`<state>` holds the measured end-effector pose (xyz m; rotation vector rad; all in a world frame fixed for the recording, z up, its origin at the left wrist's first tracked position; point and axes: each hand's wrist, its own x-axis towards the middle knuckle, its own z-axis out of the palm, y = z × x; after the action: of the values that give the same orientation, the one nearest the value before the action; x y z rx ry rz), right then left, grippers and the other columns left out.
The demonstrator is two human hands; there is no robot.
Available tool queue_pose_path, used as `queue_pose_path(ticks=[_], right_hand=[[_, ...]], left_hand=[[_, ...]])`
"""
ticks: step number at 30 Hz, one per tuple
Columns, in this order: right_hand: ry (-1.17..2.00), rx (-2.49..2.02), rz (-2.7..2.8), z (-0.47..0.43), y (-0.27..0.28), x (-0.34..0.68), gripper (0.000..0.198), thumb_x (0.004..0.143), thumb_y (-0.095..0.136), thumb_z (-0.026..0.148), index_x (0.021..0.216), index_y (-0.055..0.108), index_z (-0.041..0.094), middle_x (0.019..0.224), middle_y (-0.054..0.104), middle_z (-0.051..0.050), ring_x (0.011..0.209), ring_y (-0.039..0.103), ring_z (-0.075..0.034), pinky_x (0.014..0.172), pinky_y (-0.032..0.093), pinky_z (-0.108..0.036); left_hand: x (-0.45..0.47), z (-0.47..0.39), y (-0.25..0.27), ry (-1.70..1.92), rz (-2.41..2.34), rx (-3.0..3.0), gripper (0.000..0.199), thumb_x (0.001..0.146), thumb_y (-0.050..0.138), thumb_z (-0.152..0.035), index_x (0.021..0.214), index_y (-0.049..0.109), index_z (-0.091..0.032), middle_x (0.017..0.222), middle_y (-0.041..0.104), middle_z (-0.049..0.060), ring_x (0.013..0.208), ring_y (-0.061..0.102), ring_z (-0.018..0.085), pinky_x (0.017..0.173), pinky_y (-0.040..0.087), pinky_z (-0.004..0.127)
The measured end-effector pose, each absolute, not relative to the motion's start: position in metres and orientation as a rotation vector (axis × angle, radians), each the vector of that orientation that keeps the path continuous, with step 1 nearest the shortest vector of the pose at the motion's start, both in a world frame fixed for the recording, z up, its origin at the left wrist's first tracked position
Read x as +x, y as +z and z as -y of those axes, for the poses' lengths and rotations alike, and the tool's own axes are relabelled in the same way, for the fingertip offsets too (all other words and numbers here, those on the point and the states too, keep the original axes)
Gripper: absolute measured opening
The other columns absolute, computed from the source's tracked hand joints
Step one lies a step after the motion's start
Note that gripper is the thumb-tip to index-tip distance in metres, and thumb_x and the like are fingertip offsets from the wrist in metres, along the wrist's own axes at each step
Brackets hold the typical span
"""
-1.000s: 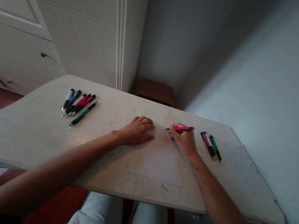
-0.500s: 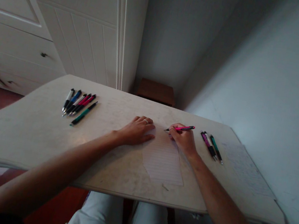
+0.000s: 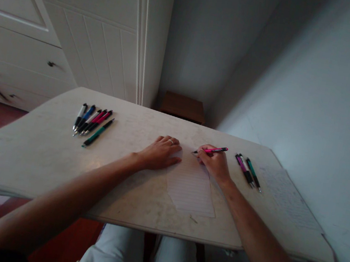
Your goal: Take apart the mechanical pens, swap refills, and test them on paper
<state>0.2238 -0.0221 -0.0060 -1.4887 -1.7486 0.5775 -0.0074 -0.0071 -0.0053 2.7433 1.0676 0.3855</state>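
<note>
A sheet of lined paper (image 3: pixel 190 191) lies on the pale table in front of me. My right hand (image 3: pixel 213 161) grips a pink and black pen (image 3: pixel 217 150), its tip down at the upper part of the sheet. Flat on the table, my left hand (image 3: pixel 161 153) rests with its thumb over the paper's left edge and a ring on one finger. To the right of my right hand lie a purple pen (image 3: pixel 242 167) and a green pen (image 3: pixel 253 172), with another dark pen close against the purple one.
Several pens (image 3: pixel 91 122) in white, blue, red and black lie at the table's left, beside a green one (image 3: pixel 98 133). A written-on sheet (image 3: pixel 290 198) lies at the right by the wall. Beyond the table's far edge stands a brown wooden piece of furniture (image 3: pixel 183 106).
</note>
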Motion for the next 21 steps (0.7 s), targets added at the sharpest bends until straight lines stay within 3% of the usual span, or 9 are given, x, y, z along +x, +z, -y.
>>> queue_pose_path(ticks=[21], right_hand=[[0.567,-1.482,1.748,0.0245,0.0001,0.2199,0.023,0.076,0.056,0.037,0.072,0.066,0.017,0.058,0.066,-0.003,0.053,0.059,-0.017,0.051,0.043,-0.025]], left_hand=[[-0.0077,0.008,-0.0044,0.377,-1.069,2.737,0.04,0.095,0.046,-0.044,0.122,0.058,-0.017,0.133,0.054,0.014,0.121,0.048,0.03,0.102,0.036,0.045]])
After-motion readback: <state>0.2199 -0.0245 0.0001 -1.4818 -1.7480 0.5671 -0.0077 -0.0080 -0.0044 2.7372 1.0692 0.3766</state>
